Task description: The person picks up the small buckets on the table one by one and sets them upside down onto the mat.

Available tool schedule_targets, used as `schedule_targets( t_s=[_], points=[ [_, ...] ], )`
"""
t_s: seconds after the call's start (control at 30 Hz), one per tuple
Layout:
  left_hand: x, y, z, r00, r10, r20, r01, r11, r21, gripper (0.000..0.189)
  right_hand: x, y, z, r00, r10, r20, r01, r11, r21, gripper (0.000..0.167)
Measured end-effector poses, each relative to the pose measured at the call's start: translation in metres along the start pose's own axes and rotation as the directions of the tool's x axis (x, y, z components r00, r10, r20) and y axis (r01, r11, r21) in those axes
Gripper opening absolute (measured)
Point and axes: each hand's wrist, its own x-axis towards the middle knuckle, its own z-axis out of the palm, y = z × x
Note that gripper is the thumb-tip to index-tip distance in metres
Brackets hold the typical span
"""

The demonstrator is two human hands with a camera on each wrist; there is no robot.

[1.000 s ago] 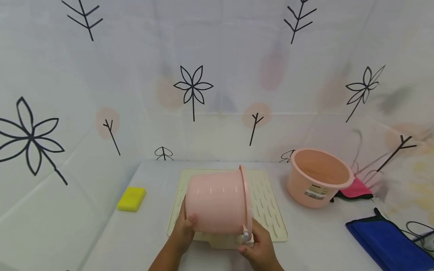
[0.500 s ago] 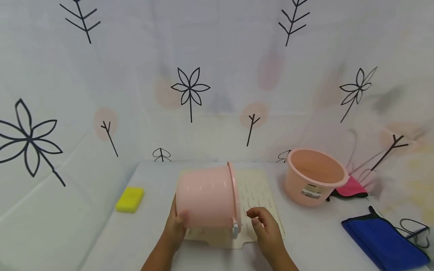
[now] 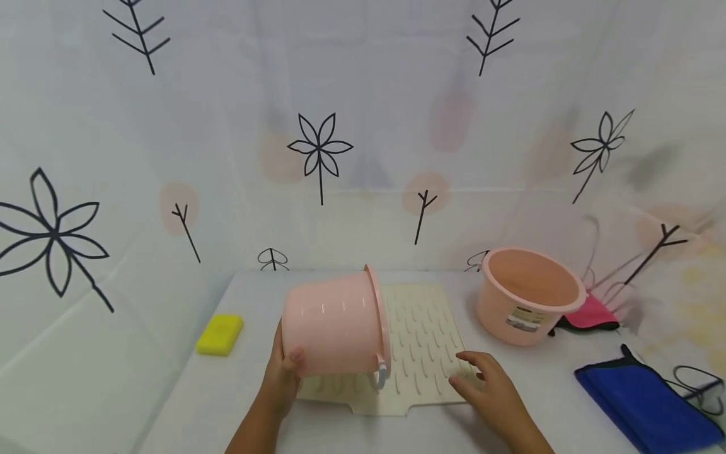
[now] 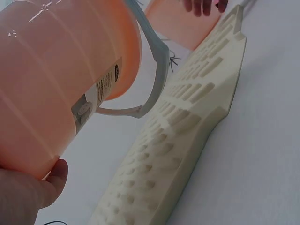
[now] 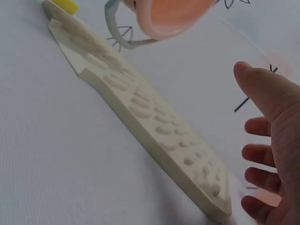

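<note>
A pink bucket lies sideways above the cream ridged washboard, its mouth facing right. My left hand grips it by the base, thumb on the near side; the other fingers are mostly hidden behind it. In the left wrist view the bucket shows a label and a grey handle hanging from the rim. My right hand is over the board's right edge, fingers loosely bent, holding nothing. The right wrist view shows this hand with thumb and fingers apart.
A second pink bucket stands upright at the back right, with a pink cloth behind it. A folded blue cloth lies at the right edge. On the left is a yellow sponge. A patterned curtain closes off the back.
My right hand has let go of the bucket's rim and moved right. My left hand has carried the bucket to the left, uncovering more of the washboard.
</note>
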Motion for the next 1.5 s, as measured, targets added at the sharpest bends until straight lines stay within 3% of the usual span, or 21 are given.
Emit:
schedule_targets(
  t_s=[0.37, 0.53, 0.77, 1.0, 1.3, 1.5],
  points=[
    [0.0, 0.017, -0.02, 0.999, 0.005, -0.054, 0.004, 0.988, 0.156, 0.077, -0.003, 0.026, -0.006, 0.986, 0.022, 0.163, -0.005, 0.994, -0.105, 0.094],
    [-0.003, 0.024, -0.033, 0.997, 0.003, -0.081, 0.012, 0.984, 0.176, 0.074, 0.003, 0.03, -0.001, 0.963, 0.084, 0.256, -0.053, 0.991, -0.125, 0.097],
    [-0.014, 0.037, -0.051, 0.988, -0.039, -0.151, 0.067, 0.98, 0.185, 0.072, 0.001, 0.033, 0.005, 0.934, 0.174, 0.313, -0.137, 0.981, -0.136, 0.1],
    [-0.004, 0.05, -0.07, 0.988, -0.034, -0.148, 0.066, 0.974, 0.217, 0.069, 0.002, 0.033, 0.001, 0.937, 0.172, 0.305, -0.122, 0.977, -0.177, 0.105],
    [0.007, 0.065, -0.088, 0.992, 0.049, -0.12, -0.01, 0.953, 0.302, 0.071, 0.006, 0.03, -0.001, 0.949, 0.157, 0.274, -0.107, 0.976, -0.188, 0.106],
    [0.005, 0.075, -0.101, 0.99, 0.029, -0.139, 0.007, 0.968, 0.251, 0.065, 0.005, 0.033, 0.001, 0.936, 0.201, 0.288, -0.156, 0.973, -0.171, 0.109]
  ],
)
